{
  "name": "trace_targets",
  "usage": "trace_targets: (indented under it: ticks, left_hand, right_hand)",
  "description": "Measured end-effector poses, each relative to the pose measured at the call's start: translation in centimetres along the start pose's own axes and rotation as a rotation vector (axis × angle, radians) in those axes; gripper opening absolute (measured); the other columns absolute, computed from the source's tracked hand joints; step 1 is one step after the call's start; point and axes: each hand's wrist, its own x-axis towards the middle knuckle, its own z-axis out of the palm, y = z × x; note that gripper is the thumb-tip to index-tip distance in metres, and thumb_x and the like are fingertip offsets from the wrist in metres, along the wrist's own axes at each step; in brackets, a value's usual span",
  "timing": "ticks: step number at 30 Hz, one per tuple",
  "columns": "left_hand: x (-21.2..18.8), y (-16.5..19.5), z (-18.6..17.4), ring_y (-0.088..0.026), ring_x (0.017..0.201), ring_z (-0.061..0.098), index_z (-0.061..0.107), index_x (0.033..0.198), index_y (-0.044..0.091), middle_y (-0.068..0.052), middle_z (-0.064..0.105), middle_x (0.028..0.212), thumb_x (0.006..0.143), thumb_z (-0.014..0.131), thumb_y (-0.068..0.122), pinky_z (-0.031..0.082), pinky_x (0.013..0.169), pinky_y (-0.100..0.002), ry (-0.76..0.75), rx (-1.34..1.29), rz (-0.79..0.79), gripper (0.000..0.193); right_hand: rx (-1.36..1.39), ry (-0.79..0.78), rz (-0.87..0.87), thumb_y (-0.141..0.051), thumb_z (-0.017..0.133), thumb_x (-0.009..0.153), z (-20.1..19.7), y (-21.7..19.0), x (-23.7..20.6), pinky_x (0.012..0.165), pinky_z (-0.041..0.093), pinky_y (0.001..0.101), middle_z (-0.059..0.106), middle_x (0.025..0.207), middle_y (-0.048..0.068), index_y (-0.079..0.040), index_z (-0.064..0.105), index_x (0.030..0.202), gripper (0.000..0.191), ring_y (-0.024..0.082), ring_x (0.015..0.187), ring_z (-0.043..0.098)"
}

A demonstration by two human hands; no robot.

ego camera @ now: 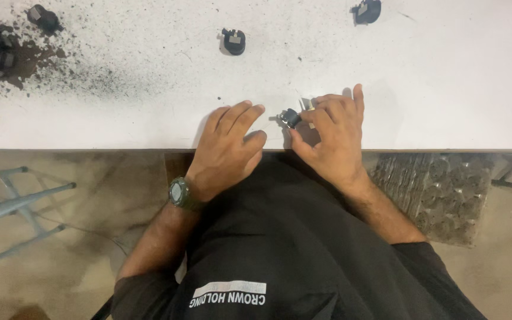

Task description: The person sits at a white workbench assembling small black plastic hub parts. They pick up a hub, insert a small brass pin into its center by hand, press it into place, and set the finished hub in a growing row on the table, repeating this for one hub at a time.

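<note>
Two hands worked the white tabletop [445,89] edge: the right hand [333,139] had its fingers pinched on a small black metal part [290,117], while the left hand [229,145] lay flat, fingers together, just beside it.

A small black part [290,117] with a glinting metal tip is resting at the near edge of a smooth, matt white worktop [445,77], which is showing gritty dark powder [60,65] across its far-left corner.
</note>
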Motion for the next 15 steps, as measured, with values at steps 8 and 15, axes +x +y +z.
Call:
trace_targets:
  ticks: [8, 15]
  left_hand:
    - [2.8, 2.7, 2.3, -0.037, 0.136, 0.048, 0.068, 0.106, 0.004, -0.019, 0.054, 0.138, 0.093, 0.079, 0.042, 0.035, 0.114, -0.058, 0.161, -0.156, -0.154, 0.042]
    - [3.7, 2.2, 3.6, -0.028, 0.136, 0.052, 0.069, 0.101, 0.009, -0.01, 0.059, 0.136, 0.093, 0.075, 0.02, 0.036, 0.118, -0.055, 0.09, -0.273, -0.302, 0.015]
  right_hand:
    - [-0.003, -0.039, 0.008, -0.026, 0.091, 0.081, -1.4, 0.7, -0.1, 0.123, 0.015, 0.0698, 0.056, 0.119, 0.012, -0.007, 0.069, 0.121, 0.049, 0.036, 0.13, 0.049]
    - [-0.062, -0.105, 0.013, -0.019, 0.088, 0.083, -0.5, 1.2, 1.3, 0.125, 0.014, 0.0701, 0.057, 0.121, 0.011, -0.008, 0.069, 0.12, 0.043, 0.034, 0.131, 0.051]
